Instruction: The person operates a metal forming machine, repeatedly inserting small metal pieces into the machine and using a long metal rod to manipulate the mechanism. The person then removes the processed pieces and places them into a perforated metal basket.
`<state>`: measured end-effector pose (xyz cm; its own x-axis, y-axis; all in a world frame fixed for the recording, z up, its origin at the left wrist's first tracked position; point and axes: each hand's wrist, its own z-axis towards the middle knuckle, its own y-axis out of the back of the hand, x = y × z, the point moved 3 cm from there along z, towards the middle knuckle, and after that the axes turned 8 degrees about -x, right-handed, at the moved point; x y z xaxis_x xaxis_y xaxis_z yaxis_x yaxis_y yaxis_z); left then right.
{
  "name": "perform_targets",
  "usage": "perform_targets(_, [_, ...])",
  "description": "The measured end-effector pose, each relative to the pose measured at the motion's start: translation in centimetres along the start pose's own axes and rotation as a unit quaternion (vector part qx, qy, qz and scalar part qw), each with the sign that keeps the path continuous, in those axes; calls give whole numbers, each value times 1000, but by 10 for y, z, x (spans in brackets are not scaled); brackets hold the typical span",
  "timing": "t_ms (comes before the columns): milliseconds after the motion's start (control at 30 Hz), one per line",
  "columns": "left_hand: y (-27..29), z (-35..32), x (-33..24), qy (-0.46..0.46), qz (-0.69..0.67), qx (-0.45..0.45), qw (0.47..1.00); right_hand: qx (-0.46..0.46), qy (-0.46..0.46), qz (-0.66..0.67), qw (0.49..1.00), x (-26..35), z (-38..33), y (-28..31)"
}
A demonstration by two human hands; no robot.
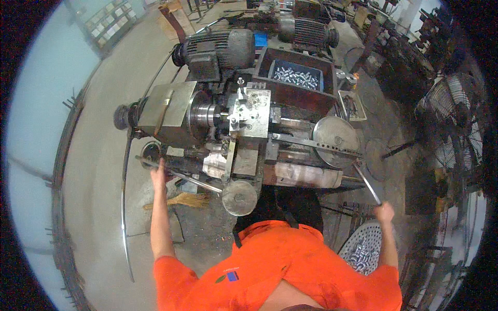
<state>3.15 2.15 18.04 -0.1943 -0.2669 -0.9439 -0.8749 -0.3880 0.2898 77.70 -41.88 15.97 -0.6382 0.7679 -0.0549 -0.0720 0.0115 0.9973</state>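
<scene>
My left hand (158, 177) is closed round a long metal lever (194, 181), near its outer end. That lever runs to a round metal disc (239, 198) at the front of a small lathe. On the right, my right hand (384, 211) grips the lower end of a shiny lever handle (369, 185). Its upper end meets a perforated flat bar (311, 143) beside a larger round plate (336, 136). Between the hands sits a metal tool block (257, 114), right of the lathe's chuck (207, 115). A thin bright piece shows between chuck and block; its kind is unclear.
A blue tray (322, 78) of small metal parts stands behind the machine. A perforated basket (345, 248) with similar parts is below my right arm. An electric motor (220, 49) sits at the back, a broom (187, 200) lies left, and a caged fan (451, 111) stands right.
</scene>
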Motion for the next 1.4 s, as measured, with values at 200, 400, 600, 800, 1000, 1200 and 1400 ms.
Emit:
perform_targets(200, [-17,1,18,-9,-108,-44,993,77,-49,427,900,89,-125,-8])
perform_targets(400, [-12,10,25,2,-90,-93,992,154,-126,558,806,137,-157,-22])
perform_targets(600, [-9,7,23,-9,-66,-74,995,160,-163,589,775,147,-163,-26])
perform_targets(800, [-2,18,18,44,35,-33,998,75,-68,506,857,126,-155,-52])
perform_targets(1000, [3,14,22,25,34,-4,999,-44,4,243,969,51,-61,23])
perform_targets(1200, [-13,0,13,10,3,62,998,-132,-50,-110,984,14,82,28])
perform_targets(1400, [24,37,82,4,-67,16,998,-265,63,66,960,94,48,21])
